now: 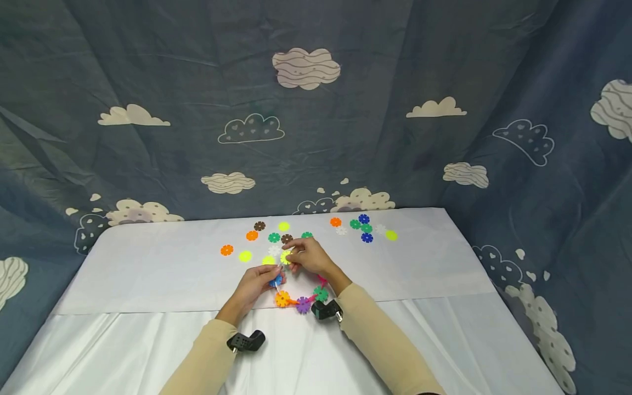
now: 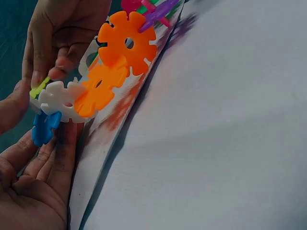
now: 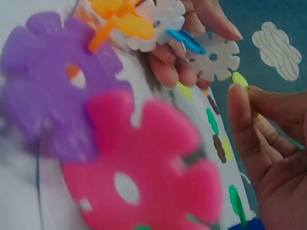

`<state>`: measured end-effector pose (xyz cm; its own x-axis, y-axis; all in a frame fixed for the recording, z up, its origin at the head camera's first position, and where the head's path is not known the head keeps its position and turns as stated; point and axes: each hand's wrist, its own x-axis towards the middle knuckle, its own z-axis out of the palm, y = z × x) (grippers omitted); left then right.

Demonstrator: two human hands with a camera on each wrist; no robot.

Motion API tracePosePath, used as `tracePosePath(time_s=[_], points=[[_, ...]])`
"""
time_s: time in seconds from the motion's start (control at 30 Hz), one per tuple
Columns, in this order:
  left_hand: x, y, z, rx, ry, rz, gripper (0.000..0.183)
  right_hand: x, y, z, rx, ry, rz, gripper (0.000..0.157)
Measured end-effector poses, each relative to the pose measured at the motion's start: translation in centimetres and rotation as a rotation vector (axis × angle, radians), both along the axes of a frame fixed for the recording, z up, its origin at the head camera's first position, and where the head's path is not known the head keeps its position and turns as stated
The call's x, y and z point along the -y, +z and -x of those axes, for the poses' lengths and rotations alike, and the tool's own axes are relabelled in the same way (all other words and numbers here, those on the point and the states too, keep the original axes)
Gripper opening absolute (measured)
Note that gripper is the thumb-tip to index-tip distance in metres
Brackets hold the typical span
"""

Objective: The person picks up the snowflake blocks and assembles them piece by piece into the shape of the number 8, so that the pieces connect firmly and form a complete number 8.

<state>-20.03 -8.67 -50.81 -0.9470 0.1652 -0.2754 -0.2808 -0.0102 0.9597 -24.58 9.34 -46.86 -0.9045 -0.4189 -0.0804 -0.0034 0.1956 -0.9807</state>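
Observation:
A chain of interlocking notched plastic discs hangs in a curve near the table's front, with an orange disc (image 1: 282,299), a purple disc (image 1: 303,305), a green disc (image 1: 321,293) and a pink disc (image 3: 144,163). My left hand (image 1: 254,282) grips the chain's end, by a white disc (image 3: 213,56) linked to a blue disc (image 3: 187,41). Between thumb and fingertips my right hand (image 1: 311,257) pinches a yellow disc (image 3: 240,79). Its edge is right at the rim of that white disc. In the left wrist view, the yellow disc is partly hidden by fingers.
Loose discs lie across the back of the white table (image 1: 410,263): an orange disc (image 1: 226,250), a brown disc (image 1: 259,225), a yellow disc (image 1: 245,256) and others to the left. A blue disc (image 1: 367,237) and several more lie farther right. A cloud-patterned curtain (image 1: 345,137) hangs behind.

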Motion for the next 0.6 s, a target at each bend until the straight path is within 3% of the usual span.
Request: tracePosePath(time_s=[0.17,0.6], points=[[0.1,0.0,-0.1,-0.021,0.018,0.008,0.032,1.0,-0.8,0.2,0.005,-0.038,-0.007,0.020],[-0.3,-0.3,-0.7,-0.139,0.076,0.123,0.025,2.1,-1.1,-0.1,-0.081,-0.073,-0.061,0.014]])
